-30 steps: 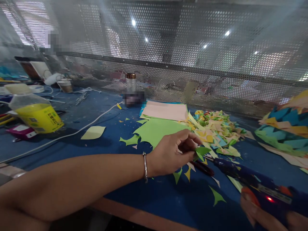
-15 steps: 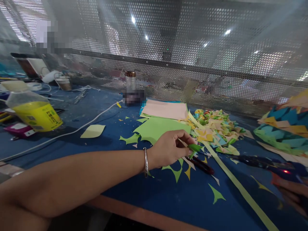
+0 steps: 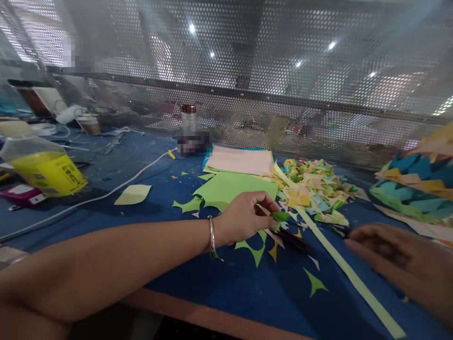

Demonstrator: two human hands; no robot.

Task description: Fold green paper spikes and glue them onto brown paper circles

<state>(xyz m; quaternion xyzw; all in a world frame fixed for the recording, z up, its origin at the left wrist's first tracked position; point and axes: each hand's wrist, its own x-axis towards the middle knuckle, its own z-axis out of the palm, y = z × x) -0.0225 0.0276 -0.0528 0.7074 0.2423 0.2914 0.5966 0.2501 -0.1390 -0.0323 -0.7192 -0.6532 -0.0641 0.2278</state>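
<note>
My left hand (image 3: 244, 219), with a silver bangle on the wrist, pinches a small folded green paper piece (image 3: 280, 216) just above the blue table. It hovers over green star-shaped offcuts (image 3: 256, 248) and a dark red pen-like tool (image 3: 295, 242). My right hand (image 3: 399, 264) is blurred at the lower right, fingers stretched out over a dark glue gun (image 3: 340, 231), of which only the tip shows clearly. Whether it grips the gun is unclear. A long pale green paper strip (image 3: 348, 274) runs between the hands.
A green sheet (image 3: 230, 186), a pink sheet (image 3: 242, 161) and a heap of coloured scraps (image 3: 314, 189) lie behind the hands. A layered paper model (image 3: 415, 191) stands right. A yellow-labelled bottle (image 3: 44, 165), white cable (image 3: 106, 192) and small jar (image 3: 188, 120) sit left before a perforated screen.
The right hand swung from the lower right corner leftward and up, now spread over the glue gun. The left hand drew the green piece slightly back and down.
</note>
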